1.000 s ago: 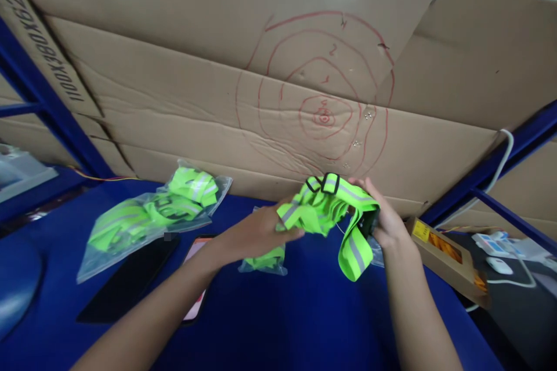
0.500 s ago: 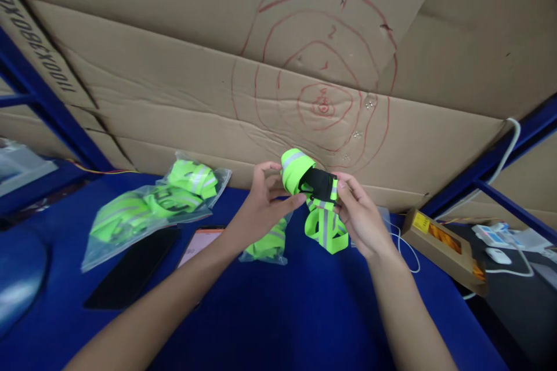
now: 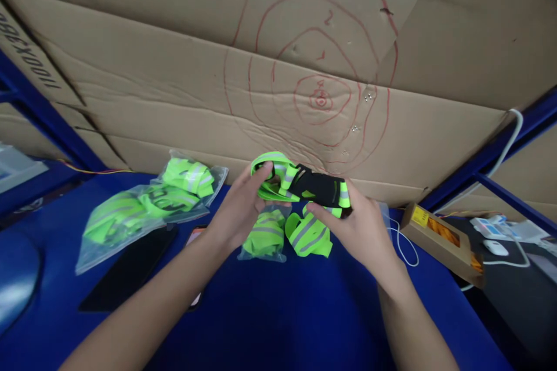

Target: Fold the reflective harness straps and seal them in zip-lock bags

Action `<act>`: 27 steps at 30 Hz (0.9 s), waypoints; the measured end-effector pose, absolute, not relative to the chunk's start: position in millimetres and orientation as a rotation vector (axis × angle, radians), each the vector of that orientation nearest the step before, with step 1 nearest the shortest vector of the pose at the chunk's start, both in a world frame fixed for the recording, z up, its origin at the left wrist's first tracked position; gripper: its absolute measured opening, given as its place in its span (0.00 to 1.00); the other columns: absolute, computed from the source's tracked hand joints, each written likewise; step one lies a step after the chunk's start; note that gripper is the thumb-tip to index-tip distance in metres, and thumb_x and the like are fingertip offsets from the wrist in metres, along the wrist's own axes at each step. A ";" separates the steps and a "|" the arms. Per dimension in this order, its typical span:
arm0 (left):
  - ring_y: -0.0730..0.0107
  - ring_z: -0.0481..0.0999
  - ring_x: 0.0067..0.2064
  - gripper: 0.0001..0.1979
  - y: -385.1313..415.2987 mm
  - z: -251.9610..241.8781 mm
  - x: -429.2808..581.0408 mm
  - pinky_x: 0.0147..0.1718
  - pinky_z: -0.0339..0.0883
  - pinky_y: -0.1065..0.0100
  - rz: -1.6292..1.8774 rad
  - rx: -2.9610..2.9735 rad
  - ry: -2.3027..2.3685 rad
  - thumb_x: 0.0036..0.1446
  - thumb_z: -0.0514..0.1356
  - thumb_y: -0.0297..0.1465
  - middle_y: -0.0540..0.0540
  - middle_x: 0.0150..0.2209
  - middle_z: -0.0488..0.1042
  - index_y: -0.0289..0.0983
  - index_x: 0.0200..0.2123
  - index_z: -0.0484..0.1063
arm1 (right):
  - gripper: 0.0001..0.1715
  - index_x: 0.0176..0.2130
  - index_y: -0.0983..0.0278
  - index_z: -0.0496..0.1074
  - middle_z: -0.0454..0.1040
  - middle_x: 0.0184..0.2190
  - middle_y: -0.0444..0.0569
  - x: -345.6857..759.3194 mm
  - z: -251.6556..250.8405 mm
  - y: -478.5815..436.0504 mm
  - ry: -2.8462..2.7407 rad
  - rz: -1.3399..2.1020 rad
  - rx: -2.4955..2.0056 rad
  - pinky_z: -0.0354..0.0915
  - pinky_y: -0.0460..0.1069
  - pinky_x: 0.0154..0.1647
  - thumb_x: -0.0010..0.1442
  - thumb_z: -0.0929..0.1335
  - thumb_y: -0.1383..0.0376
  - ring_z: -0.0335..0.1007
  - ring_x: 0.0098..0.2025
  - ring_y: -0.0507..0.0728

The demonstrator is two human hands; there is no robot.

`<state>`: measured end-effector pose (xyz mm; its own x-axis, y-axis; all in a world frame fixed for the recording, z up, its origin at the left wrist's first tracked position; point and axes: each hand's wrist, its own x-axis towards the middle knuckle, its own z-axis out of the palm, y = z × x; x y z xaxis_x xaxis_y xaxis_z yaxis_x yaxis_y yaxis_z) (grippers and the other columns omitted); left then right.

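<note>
Between my hands, above the blue table, is a neon-green reflective strap with a silver stripe and a black patch-like piece. My left hand grips its looped left end, thumb inside the loop. My right hand pinches the right end beside the black piece. A loose length of the strap hangs below toward the table. Just left of that, a small clear bag of similar green strap lies under the held part. The fingers behind the strap are partly hidden.
Clear bags of green straps lie at the left, beside a dark flat object and a phone partly behind my left forearm. An open carton with orange contents stands right. Cardboard with red rings rises behind the blue table.
My left hand has moved left, and the strap is stretched wider with its black piece turned flatter. My right hand has shifted its hold. The hanging length has swung left and lower.
</note>
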<state>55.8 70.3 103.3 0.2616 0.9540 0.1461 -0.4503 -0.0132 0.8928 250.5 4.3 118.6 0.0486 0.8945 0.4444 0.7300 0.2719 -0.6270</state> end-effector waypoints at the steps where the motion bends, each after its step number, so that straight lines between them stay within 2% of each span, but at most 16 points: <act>1: 0.63 0.77 0.37 0.16 73.4 101.1 56.0 0.32 0.76 0.65 1.203 1.039 0.619 0.59 0.64 0.42 0.47 0.40 0.77 0.39 0.45 0.71 | 0.24 0.52 0.56 0.75 0.81 0.42 0.49 252.7 119.4 4.3 -1.674 0.322 -1.407 0.70 0.54 0.41 0.59 0.73 0.49 0.78 0.42 0.64; 4: 0.64 0.78 0.42 0.21 82.1 88.9 59.2 0.38 0.75 0.65 1.221 1.176 0.719 0.58 0.65 0.38 0.46 0.45 0.76 0.41 0.51 0.63 | 0.17 0.45 0.60 0.77 0.80 0.38 0.47 264.2 122.1 4.0 -1.485 0.491 -1.202 0.70 0.50 0.34 0.62 0.72 0.51 0.75 0.35 0.57; 7: 0.61 0.73 0.57 0.25 80.2 78.3 62.9 0.53 0.70 0.61 1.438 1.566 0.769 0.59 0.64 0.31 0.41 0.56 0.71 0.41 0.56 0.58 | 0.17 0.44 0.61 0.76 0.78 0.34 0.45 276.2 125.9 2.4 -1.429 0.506 -1.213 0.65 0.46 0.26 0.63 0.71 0.51 0.70 0.28 0.53; 9: 0.57 0.65 0.65 0.26 72.2 78.1 62.8 0.61 0.65 0.56 1.558 1.874 0.719 0.61 0.62 0.30 0.38 0.63 0.64 0.41 0.60 0.58 | 0.16 0.44 0.61 0.75 0.77 0.33 0.44 279.5 127.9 1.2 -1.597 0.568 -1.269 0.64 0.46 0.26 0.63 0.71 0.52 0.69 0.28 0.53; 11: 0.53 0.62 0.67 0.25 63.2 82.3 61.0 0.64 0.61 0.53 1.559 2.183 0.706 0.61 0.62 0.30 0.38 0.65 0.62 0.42 0.61 0.62 | 0.16 0.43 0.61 0.75 0.77 0.33 0.44 277.8 127.9 1.1 -1.818 0.681 -1.292 0.66 0.46 0.29 0.65 0.70 0.52 0.70 0.30 0.53; 13: 0.54 0.68 0.63 0.21 57.8 86.4 59.3 0.62 0.62 0.55 1.422 2.428 0.738 0.62 0.62 0.31 0.40 0.61 0.69 0.42 0.58 0.67 | 0.16 0.42 0.61 0.75 0.77 0.33 0.43 273.3 125.3 3.1 -1.931 0.749 -1.272 0.67 0.47 0.32 0.66 0.69 0.52 0.71 0.33 0.54; 15: 0.56 0.76 0.56 0.18 57.6 86.7 58.9 0.56 0.68 0.59 1.251 2.535 0.789 0.63 0.62 0.35 0.42 0.54 0.76 0.41 0.56 0.69 | 0.17 0.44 0.61 0.75 0.78 0.36 0.44 269.3 120.7 6.8 -1.919 0.758 -1.252 0.67 0.47 0.33 0.67 0.67 0.51 0.72 0.34 0.54; 18: 0.55 0.79 0.50 0.19 63.5 80.3 59.8 0.48 0.71 0.60 1.115 2.611 0.909 0.64 0.60 0.38 0.41 0.50 0.79 0.39 0.55 0.69 | 0.21 0.53 0.58 0.72 0.79 0.39 0.46 268.6 113.5 11.3 -1.926 0.727 -1.311 0.68 0.48 0.33 0.68 0.65 0.49 0.74 0.34 0.56; 22: 0.52 0.80 0.47 0.14 72.4 70.4 59.5 0.45 0.69 0.59 0.986 2.824 1.032 0.64 0.59 0.38 0.40 0.47 0.80 0.38 0.50 0.73 | 0.43 0.69 0.56 0.58 0.77 0.30 0.49 269.0 108.5 9.7 -2.037 0.289 -1.755 0.69 0.56 0.35 0.62 0.70 0.45 0.76 0.33 0.65; 23: 0.52 0.80 0.45 0.13 73.8 68.7 59.2 0.44 0.69 0.58 0.966 2.866 1.060 0.64 0.59 0.38 0.40 0.45 0.80 0.38 0.47 0.73 | 0.48 0.70 0.56 0.55 0.78 0.33 0.51 267.4 107.5 8.8 -2.050 0.133 -1.828 0.70 0.58 0.38 0.60 0.72 0.47 0.77 0.36 0.68; 25: 0.52 0.80 0.43 0.12 75.0 66.5 59.3 0.42 0.67 0.58 0.924 2.930 1.098 0.63 0.59 0.39 0.39 0.41 0.81 0.37 0.43 0.75 | 0.52 0.71 0.56 0.54 0.77 0.48 0.59 262.1 104.9 8.2 -2.097 -0.133 -1.820 0.68 0.63 0.47 0.57 0.76 0.53 0.74 0.49 0.73; 27: 0.52 0.79 0.41 0.12 74.6 65.6 60.4 0.40 0.66 0.59 0.863 2.968 1.108 0.64 0.59 0.39 0.39 0.39 0.80 0.37 0.42 0.75 | 0.50 0.70 0.57 0.56 0.68 0.61 0.61 256.3 101.2 10.7 -2.213 -0.255 -1.682 0.65 0.65 0.55 0.56 0.77 0.60 0.67 0.59 0.74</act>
